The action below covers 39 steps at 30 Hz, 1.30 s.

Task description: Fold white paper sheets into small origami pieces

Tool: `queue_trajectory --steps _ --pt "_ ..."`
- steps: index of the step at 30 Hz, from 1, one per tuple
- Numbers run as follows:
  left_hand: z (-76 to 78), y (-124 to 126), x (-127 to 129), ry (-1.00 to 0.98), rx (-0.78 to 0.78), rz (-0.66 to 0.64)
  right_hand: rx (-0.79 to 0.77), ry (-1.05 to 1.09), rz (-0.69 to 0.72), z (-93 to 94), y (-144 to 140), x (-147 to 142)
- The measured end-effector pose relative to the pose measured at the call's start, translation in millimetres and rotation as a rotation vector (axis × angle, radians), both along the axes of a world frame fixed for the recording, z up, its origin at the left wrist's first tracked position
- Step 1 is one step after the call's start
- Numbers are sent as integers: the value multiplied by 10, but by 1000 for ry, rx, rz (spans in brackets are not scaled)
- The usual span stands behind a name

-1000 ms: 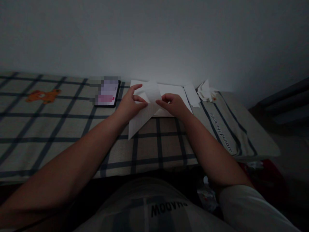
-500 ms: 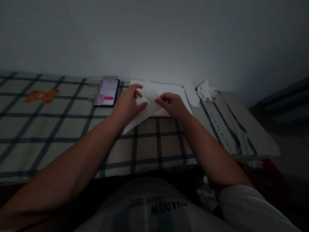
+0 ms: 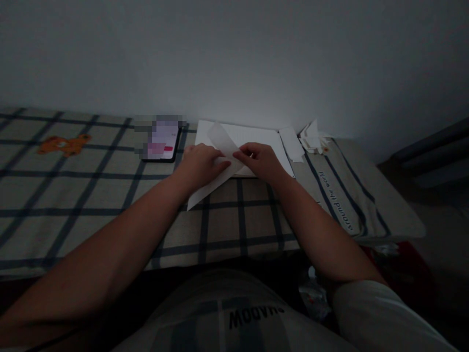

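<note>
A sheet of white paper [image 3: 223, 139], folded so that one strip slants up and another points down toward me, is between my two hands. My left hand [image 3: 201, 164] is closed on the paper's left part, thumb on top. The thumb and forefinger of my right hand [image 3: 258, 156] pinch the paper near its fold. Beneath both hands lies a flat stack of white paper [image 3: 256, 134], which they partly cover. The fingertips of my left hand are partly hidden.
A lit phone [image 3: 164, 139] lies left of the stack on the checked tablecloth [image 3: 223, 225]. Farther left is an orange cut-out shape [image 3: 64, 145]. White strips [image 3: 292, 143] and crumpled or folded paper pieces [image 3: 311, 137] lie right of the stack. A wall [image 3: 234, 63] rises behind.
My left hand has come down and slightly right, its raised fingers closing onto the paper. The upper paper flap has narrowed to a strip leaning left. My right hand has barely moved.
</note>
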<state>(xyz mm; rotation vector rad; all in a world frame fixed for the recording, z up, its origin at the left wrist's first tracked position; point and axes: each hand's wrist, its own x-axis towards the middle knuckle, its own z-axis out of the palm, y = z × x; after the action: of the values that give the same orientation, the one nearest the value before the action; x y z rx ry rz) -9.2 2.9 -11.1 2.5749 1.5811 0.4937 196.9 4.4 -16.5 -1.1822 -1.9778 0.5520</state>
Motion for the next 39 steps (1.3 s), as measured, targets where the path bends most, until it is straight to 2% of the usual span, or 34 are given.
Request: queue_trajectory --steps 3,11,29,35,39 --pt "-5 10 -13 -37 -17 3 6 15 6 0 -2 -1" --pt "-30 3 -30 -342 -113 45 1 13 -52 37 -12 -13" --pt "-23 4 -33 -377 -44 16 -83 63 -166 19 61 25" --pt "4 -7 -29 -341 -35 14 -36 89 -134 -8 78 36" --pt "32 -46 -5 -243 -17 11 -16 68 -102 -19 53 11"
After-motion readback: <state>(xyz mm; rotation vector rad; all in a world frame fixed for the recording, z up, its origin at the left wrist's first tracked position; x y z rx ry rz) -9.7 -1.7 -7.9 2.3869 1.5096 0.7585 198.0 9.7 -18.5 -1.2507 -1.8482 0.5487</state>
